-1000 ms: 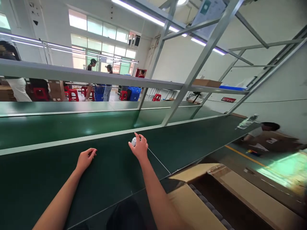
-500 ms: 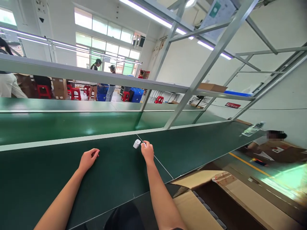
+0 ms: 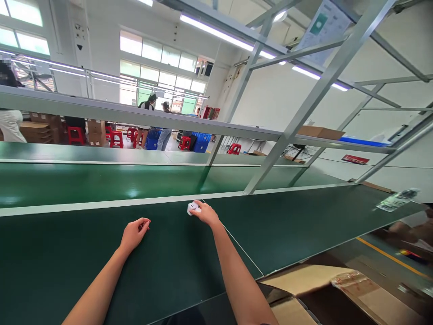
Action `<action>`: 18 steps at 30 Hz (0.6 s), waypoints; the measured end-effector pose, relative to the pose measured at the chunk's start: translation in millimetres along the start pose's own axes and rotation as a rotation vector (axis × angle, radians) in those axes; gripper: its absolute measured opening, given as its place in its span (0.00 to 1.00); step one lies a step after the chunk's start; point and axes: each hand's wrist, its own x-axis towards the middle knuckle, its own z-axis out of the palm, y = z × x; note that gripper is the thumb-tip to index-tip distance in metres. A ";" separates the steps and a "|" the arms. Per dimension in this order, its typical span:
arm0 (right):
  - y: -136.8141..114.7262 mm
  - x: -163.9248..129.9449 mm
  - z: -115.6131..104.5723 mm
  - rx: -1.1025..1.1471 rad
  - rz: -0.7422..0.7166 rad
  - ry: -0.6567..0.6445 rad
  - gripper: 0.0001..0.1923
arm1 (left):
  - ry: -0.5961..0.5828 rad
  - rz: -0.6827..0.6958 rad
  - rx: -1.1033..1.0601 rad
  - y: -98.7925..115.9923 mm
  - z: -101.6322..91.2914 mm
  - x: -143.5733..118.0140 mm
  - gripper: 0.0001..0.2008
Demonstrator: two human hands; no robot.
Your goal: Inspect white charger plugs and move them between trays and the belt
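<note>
Center frame, just below the pale strip [image 3: 101, 204] that runs across the green bench top [image 3: 287, 225]: right hand [image 3: 207, 213] reaches forward, fingertips touching a small white plug-like block [image 3: 192, 207] that sits on the green surface. Fingers look curled around its right side; can't tell if it's a real pinch or just contact. Block is right up against the strip, left of the fingertips.

Left hand [image 3: 134, 234] is left of center and lower, resting on the green top, fingers curled in loosely with thumb and forefinger close together. Can't tell if anything is in it. Well apart from the block.

A thin white line [image 3: 241, 250] runs diagonally on the surface from near the right hand toward lower right.

Lower right: open cardboard box [image 3: 304, 282], flaps out, just off the bench edge.

Beyond the strip, a second green band, likely a belt [image 3: 101, 180]. Above it a grey shelf rail [image 3: 135, 118] spans the frame, held by slanted metal struts [image 3: 304, 108]. Flat cardboard box [image 3: 321, 132] on the shelf at right.

Upper left and middle background: red stools [image 3: 117, 138], blue crates [image 3: 202, 141], stacked cartons [image 3: 34, 131], other people standing [image 3: 147, 119]. Right edge is blurred.
</note>
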 end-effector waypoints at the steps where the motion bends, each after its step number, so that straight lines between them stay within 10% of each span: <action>1: -9.0 -3.0 8.7 0.075 -0.080 -0.049 0.28 | -0.005 -0.004 -0.040 0.8 1.5 0.5 0.20; 10: -88.7 -22.4 124.2 0.746 -0.565 -0.502 0.29 | 0.037 -0.110 -0.334 -0.3 -0.5 11.0 0.39; 18: -78.2 -21.5 140.0 1.124 -0.441 -0.546 0.26 | 0.196 -0.161 -0.361 3.9 -4.7 14.7 0.32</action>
